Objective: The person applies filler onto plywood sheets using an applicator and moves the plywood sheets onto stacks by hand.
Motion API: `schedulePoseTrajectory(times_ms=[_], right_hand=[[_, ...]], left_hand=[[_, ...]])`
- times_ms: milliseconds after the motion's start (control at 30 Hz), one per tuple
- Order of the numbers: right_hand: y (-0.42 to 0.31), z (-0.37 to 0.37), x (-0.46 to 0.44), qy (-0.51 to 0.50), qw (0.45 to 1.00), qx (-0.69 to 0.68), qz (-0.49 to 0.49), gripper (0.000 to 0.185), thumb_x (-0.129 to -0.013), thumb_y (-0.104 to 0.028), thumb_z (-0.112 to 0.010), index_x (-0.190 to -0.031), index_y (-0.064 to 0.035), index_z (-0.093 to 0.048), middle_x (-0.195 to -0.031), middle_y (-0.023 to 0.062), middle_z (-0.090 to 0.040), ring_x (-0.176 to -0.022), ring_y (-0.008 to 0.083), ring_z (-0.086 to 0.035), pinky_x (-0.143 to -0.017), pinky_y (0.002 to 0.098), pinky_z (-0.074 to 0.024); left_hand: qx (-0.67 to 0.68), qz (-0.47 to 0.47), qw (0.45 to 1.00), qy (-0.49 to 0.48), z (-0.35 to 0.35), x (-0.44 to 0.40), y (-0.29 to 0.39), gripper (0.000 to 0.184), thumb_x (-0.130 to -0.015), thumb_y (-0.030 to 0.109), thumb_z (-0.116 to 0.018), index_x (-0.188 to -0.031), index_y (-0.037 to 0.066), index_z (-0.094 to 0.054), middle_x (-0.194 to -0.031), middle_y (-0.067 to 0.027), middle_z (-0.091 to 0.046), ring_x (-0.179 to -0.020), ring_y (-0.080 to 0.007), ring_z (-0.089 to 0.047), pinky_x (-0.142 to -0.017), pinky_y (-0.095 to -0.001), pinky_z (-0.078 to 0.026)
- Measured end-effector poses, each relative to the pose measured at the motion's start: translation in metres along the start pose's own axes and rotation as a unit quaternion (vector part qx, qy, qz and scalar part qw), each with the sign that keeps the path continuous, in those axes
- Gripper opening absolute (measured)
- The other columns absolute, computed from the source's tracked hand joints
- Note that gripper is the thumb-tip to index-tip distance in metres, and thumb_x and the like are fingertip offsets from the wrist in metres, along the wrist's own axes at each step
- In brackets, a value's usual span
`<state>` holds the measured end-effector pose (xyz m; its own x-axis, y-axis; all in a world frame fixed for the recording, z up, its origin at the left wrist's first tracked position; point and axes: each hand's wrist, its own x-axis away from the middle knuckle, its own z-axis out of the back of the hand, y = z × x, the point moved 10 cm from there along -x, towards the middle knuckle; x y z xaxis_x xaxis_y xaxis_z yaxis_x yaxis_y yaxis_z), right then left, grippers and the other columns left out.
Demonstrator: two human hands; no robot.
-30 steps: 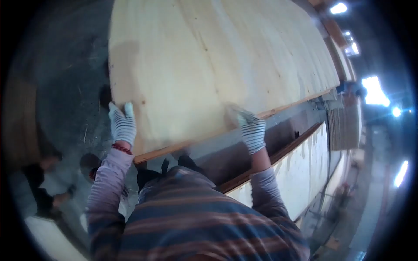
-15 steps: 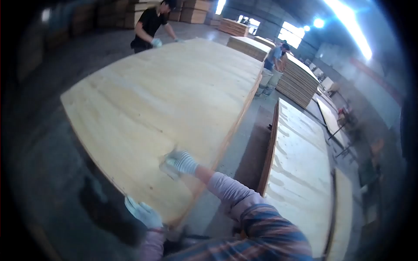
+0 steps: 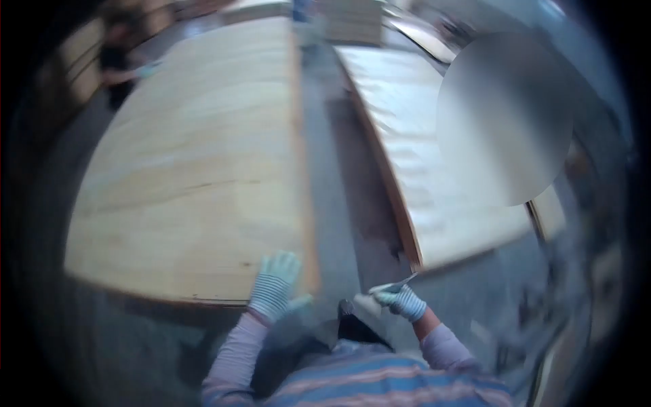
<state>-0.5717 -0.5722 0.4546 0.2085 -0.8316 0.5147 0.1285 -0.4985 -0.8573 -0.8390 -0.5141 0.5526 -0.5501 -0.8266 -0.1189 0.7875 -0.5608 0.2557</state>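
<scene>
A large pale wooden sheet fills the left half of the view. My left hand, in a striped glove, lies with fingers spread on the sheet's near right corner. My right hand, gloved the same way, is closed around a thin, flat tool whose blade points up and to the right. It is beside the near corner of a second, whitish sheet on the right. Motion blurs the tool's shape.
A person in dark clothes stands at the far left edge of the big sheet. Between the two sheets runs a strip of grey floor. A stack of boards stands at the back. A blurred oval covers part of the right side.
The view has turned towards the right-hand sheet. My right hand has left the big sheet's surface and moved right. My left hand now rests on top of the near right corner.
</scene>
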Motion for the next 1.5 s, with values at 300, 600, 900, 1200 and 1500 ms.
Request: schedulePoseTrajectory(times_ms=[300,600,900,1200,1500], right_hand=[[0.292,0.147,0.363,0.656,0.738,-0.152,0.039,0.034,-0.092,-0.019,-0.054,-0.122,-0.0023,-0.058,-0.115,0.0113,-0.062,-0.106,0.0258,-0.059,-0.090,0.0350,-0.0476],[0.574,0.060,0.331,0.596,0.694,0.327,-0.238,0.044,-0.094,-0.024,-0.044,-0.136,-0.0087,-0.046,-0.119,0.0248,-0.058,-0.113,0.0390,-0.053,-0.095,0.0450,-0.0423],[0.498,0.097,0.262,0.484,0.783,0.148,-0.360,0.035,-0.096,-0.020,-0.043,-0.125,-0.0032,-0.052,-0.112,0.0171,-0.063,-0.096,0.0316,-0.063,-0.080,0.0422,-0.0509],[0.227,0.114,-0.028,0.333,0.874,-0.350,0.050,0.043,-0.096,-0.035,-0.044,-0.120,-0.0016,-0.056,-0.114,0.0151,-0.063,-0.097,0.0266,-0.063,-0.081,0.0385,-0.0510],[-0.073,0.003,-0.161,-0.200,0.935,-0.291,-0.041,0.045,-0.088,-0.031,-0.066,-0.121,-0.0006,-0.056,-0.115,0.0129,-0.064,-0.100,0.0253,-0.065,-0.088,0.0375,-0.0523]], left_hand=[[-0.112,-0.012,0.993,-0.033,-0.048,-0.005,0.002,0.099,-0.072,0.051,-0.070,-0.141,-0.007,-0.030,-0.147,-0.0314,-0.025,-0.139,-0.0468,-0.018,-0.114,-0.0553,-0.013],[-0.175,-0.058,0.981,-0.055,-0.049,-0.003,-0.002,0.098,-0.072,0.052,-0.067,-0.138,-0.010,-0.031,-0.144,-0.0320,-0.029,-0.135,-0.0478,-0.023,-0.113,-0.0507,-0.018],[-0.196,-0.066,0.974,-0.093,-0.030,0.004,-0.009,0.098,-0.067,0.059,-0.070,-0.128,-0.011,-0.039,-0.134,-0.0336,-0.038,-0.129,-0.0479,-0.034,-0.109,-0.0521,-0.025],[-0.146,-0.081,0.983,-0.083,-0.024,-0.026,0.008,0.091,-0.072,0.066,-0.062,-0.124,-0.008,-0.047,-0.125,-0.0311,-0.046,-0.118,-0.0482,-0.042,-0.099,-0.0601,-0.031],[0.003,-0.073,0.997,0.037,-0.030,-0.155,0.044,0.077,-0.076,0.056,-0.062,-0.124,-0.004,-0.050,-0.124,-0.0265,-0.050,-0.116,-0.0428,-0.047,-0.100,-0.0551,-0.034]])
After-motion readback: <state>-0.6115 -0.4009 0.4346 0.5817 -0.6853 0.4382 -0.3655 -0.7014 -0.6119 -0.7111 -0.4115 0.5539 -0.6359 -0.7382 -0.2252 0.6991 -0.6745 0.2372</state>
